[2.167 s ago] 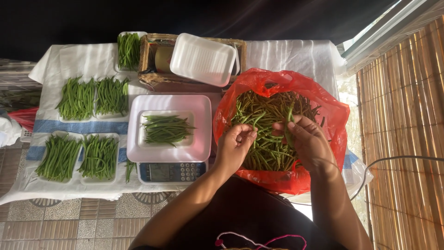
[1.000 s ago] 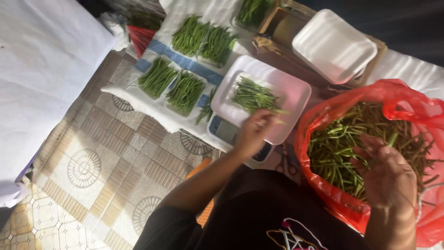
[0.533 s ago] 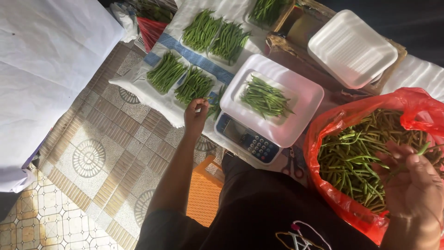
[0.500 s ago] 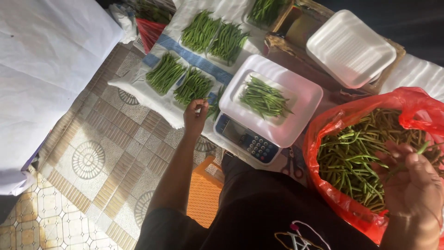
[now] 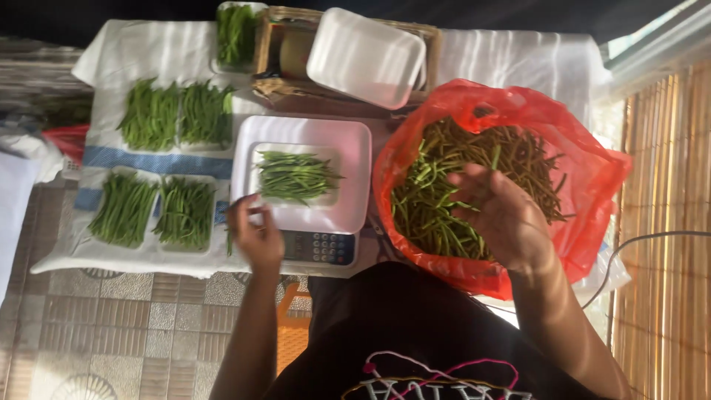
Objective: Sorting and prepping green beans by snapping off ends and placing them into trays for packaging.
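Four white foam trays of green beans (image 5: 153,167) lie left (a fifth sits behind). The left hand (image 5: 255,235) pinches the white scale tray (image 5: 302,178), whose beans run crosswise. The right hand (image 5: 500,215), fingers spread, hovers over the red plastic bag (image 5: 585,185).

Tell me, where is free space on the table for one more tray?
The white cloth is bare behind the upper bean trays, left of the basket. Another bare patch lies behind the red bag. It is crowded around the scale and lower trays.
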